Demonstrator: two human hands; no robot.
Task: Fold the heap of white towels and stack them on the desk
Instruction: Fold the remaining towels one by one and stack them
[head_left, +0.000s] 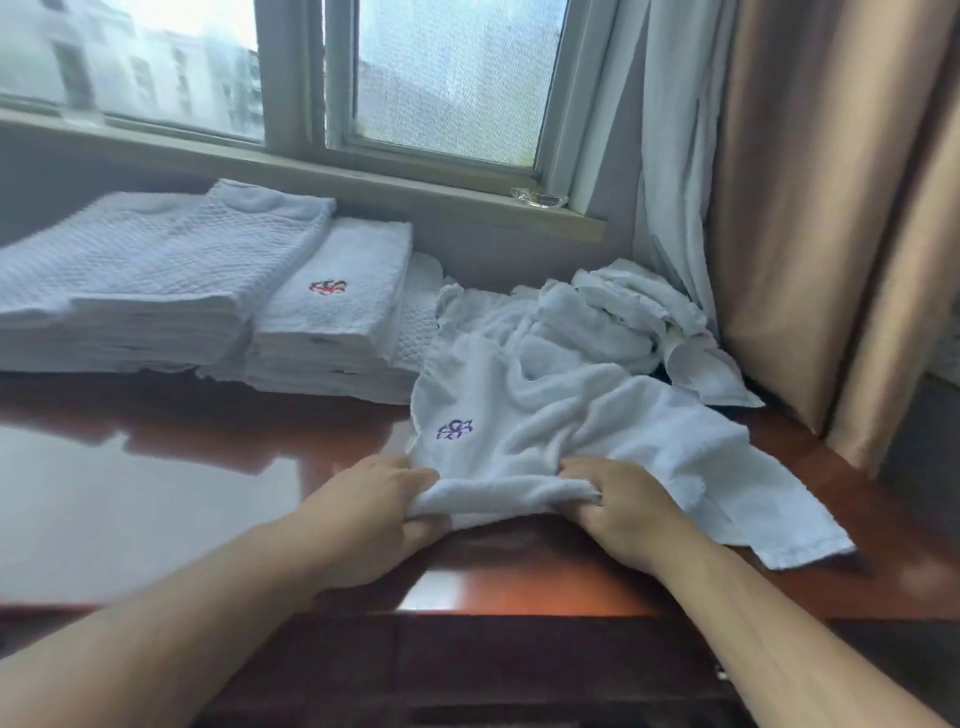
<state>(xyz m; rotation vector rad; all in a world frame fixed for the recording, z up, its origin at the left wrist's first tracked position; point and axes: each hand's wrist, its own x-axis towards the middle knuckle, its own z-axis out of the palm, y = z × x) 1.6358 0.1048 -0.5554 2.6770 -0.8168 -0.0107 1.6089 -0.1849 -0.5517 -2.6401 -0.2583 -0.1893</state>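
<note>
A white terry towel (550, 431) with a purple embroidered emblem (454, 430) lies rumpled across the middle right of the glossy reddish-brown wooden counter (156, 467). Its near hem is bunched close to the counter's near edge. The left hand (374, 512) pinches that hem at its left end, thumb on top and fingers (423, 530) curled beneath the cloth. The right hand (623, 517) grips the same hem further right, its fingers curled into the fabric. One end of the towel trails flat toward the counter's right edge.

Behind it, in the far right corner, sits a heap of crumpled white towels (618, 312), touching the held towel. Along the far edge toward the left stands a stack of folded white waffle-weave towels (130, 280). Just beside it is a narrower stack of folded white terry towels (337, 312), the top one bearing a red emblem (328, 287). A quilted white cloth (415, 322) lies between this stack and the heap. A beige curtain (831, 208) hangs past the right corner.
</note>
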